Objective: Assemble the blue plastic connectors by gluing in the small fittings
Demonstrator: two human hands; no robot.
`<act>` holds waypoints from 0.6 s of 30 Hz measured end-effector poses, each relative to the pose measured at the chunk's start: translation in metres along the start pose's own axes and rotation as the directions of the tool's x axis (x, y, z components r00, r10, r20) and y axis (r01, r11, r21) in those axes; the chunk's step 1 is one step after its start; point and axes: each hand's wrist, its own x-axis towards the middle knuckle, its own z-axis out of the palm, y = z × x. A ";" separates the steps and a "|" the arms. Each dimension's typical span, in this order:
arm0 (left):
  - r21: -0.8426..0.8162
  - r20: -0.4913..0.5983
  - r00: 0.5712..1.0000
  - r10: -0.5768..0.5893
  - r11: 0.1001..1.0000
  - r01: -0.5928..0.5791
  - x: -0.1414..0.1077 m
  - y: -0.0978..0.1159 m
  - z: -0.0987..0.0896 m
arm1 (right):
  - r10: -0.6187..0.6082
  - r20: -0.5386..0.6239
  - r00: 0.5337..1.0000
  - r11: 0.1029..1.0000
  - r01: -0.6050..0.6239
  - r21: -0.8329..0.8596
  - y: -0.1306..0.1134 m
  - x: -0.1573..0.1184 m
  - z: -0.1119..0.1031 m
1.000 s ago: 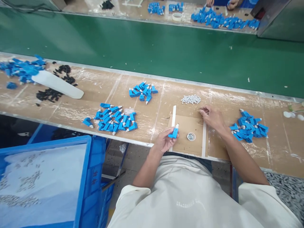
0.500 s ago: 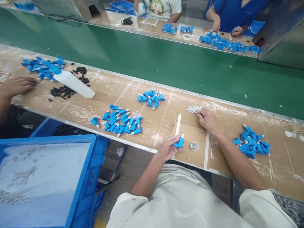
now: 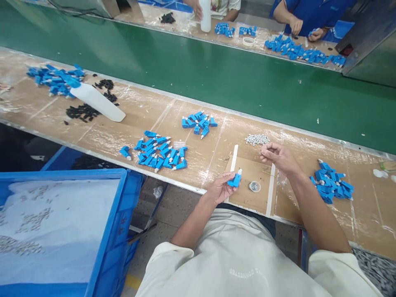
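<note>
My left hand (image 3: 223, 187) grips a blue plastic piece with a white tip (image 3: 235, 179) above the near edge of the bench. Thumb and fingertips of my right hand (image 3: 276, 156) are pinched together; anything between them is too small to make out. Just beyond these fingers lies a heap of small grey-white bits (image 3: 257, 139). Between my hands, a small round clear cup (image 3: 254, 186) with metal bits inside stands on a cardboard sheet (image 3: 244, 200) flanked by white strips. More blue pieces form piles to the left (image 3: 162, 152) and to the right (image 3: 332, 183).
A white bottle with a blue cap (image 3: 99, 101) lies near black pieces (image 3: 83, 112) on the left. Behind the bench runs a green conveyor belt (image 3: 185, 70), with two people at work beyond it. A blue crate (image 3: 122, 214) stands at lower left.
My right hand has drawn back slightly from the grey-white heap. The co-worker's hand at the left has left the view. Across the belt, a person's white bottle now stands upright near the belt.
</note>
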 end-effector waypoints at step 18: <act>0.236 0.191 0.978 0.080 0.964 -0.125 -0.011 -0.009 0.019 | 0.111 0.044 0.993 0.900 -0.119 0.419 -0.035 -0.089 0.044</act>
